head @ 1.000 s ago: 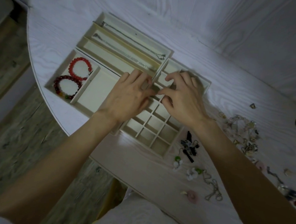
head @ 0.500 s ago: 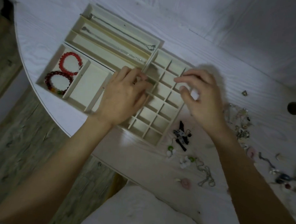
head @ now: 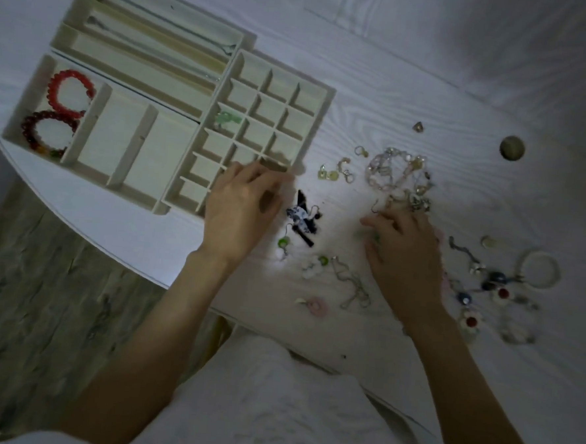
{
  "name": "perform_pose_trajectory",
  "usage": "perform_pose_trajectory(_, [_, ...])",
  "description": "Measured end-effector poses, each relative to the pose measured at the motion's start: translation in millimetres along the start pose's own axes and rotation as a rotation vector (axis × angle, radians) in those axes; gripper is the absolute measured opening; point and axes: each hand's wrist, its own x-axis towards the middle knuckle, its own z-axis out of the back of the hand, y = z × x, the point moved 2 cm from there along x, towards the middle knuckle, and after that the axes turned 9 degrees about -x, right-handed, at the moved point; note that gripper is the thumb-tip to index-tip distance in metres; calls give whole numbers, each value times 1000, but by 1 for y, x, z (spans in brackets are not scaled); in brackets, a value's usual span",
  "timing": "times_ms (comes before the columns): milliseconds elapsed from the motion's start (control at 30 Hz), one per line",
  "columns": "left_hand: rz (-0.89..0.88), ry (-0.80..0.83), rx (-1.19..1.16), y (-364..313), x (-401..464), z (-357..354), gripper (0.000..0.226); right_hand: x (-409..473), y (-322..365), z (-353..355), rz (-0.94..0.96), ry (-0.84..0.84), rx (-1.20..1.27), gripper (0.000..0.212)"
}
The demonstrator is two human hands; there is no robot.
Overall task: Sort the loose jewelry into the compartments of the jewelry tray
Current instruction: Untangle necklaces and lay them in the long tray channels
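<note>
The cream jewelry tray (head: 316,134) lies at the left of the white table. A red bead bracelet (head: 71,90) and a darker one (head: 48,131) share its left compartment, thin necklaces (head: 165,35) fill the long slots, and a green piece (head: 227,119) sits in one small square. My left hand (head: 243,205) rests on the tray's near right corner, fingers loosely bent, nothing seen in it. My right hand (head: 406,252) lies over the loose jewelry, its fingertips touching the tangled pile (head: 410,194) by a clear bead bracelet (head: 394,169).
Between the hands lie a black-and-white bow earring (head: 302,217), green-bead earrings (head: 283,243), a chain (head: 352,287) and a pink ring (head: 317,305). A white bangle (head: 537,267) and flower pieces (head: 470,322) lie at the right. A round hole (head: 512,148) marks the table.
Both hands have left the small square compartments, where a green piece now shows. The right hand moved right to the loose pile; the left slid to the tray's near corner.
</note>
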Motion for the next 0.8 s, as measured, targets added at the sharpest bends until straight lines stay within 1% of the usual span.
perform_pose_trajectory(67, [25,5,-24,0,0,-1,24,-4,-7,-2,11,-11,-45,18])
perform_pose_trajectory(133, [45,12,-72,0,0,-2,25,-4,-13,-4,-12,-5,-29,10])
perform_pose_trajectory(200, [45,9,-103,0,-1,-2,26,1,-15,-5,3,-30,5,5])
perform_pose_trajectory(267, [39,-4,-113,-2,-2,-3,27,6,-11,-2,41,-85,67,8])
perform_pose_trajectory(333, [40,-12,-110,-4,-3,-3,26,13,-4,4,58,-111,179,13])
perform_pose_trajectory(400, [36,-13,-94,-6,-4,-4,25,20,3,9,49,-89,257,14])
perform_pose_trajectory(467, [29,-21,-76,-6,-3,-2,25,26,3,10,-1,-57,284,16])
perform_pose_trajectory(533, [30,-28,-65,-6,-3,-1,26,26,-6,7,-72,-33,264,18])
perform_pose_trajectory(600, [32,-31,-70,-6,-3,-1,26,23,-14,4,-89,-28,225,12])
perform_pose_trajectory(667, [27,-29,-78,-5,-3,-1,27,20,-12,3,-35,-12,202,7])
perform_pose_trajectory(733, [19,-27,-86,-3,-2,-2,27,18,-6,-1,25,20,145,11])
perform_pose_trajectory(800, [15,-24,-98,-2,-2,-3,25,17,0,-6,43,65,92,14])
